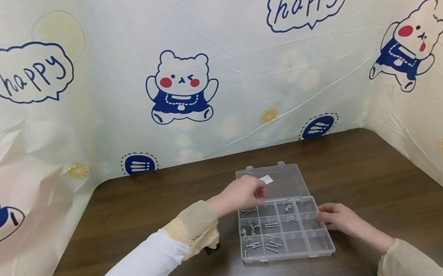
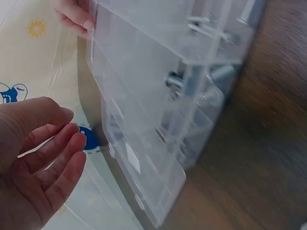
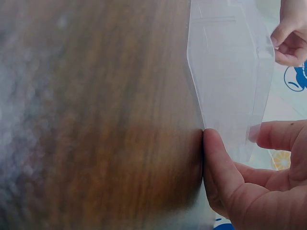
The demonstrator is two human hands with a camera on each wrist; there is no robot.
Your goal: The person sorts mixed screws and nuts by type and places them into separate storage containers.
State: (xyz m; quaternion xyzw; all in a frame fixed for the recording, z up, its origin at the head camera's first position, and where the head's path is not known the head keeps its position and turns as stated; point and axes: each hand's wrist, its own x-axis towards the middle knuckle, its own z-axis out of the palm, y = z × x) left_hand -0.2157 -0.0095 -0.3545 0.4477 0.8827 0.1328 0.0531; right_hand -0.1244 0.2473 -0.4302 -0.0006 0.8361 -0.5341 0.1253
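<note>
A clear plastic compartment box point(image 1: 296, 241) lies on the table with its lid point(image 1: 286, 185) folded back. Screws point(image 1: 273, 245) and other small metal hardware fill several cells on the left; a few nuts point(image 1: 289, 207) are in a back cell. My left hand point(image 1: 245, 192) hovers over the lid and the box's back row. Its fingers bend loosely in the left wrist view, and nothing shows between thumb and fingertips. On the box's right side, my right hand point(image 1: 339, 219) grips the wall between thumb point(image 3: 218, 158) and forefinger point(image 3: 278, 134).
A brown wooden table point(image 1: 146, 237) carries the box near its middle. Behind and beside it hangs a pale curtain point(image 1: 238, 72) printed with bears and lettering. A small white label point(image 1: 267, 179) sits on the lid.
</note>
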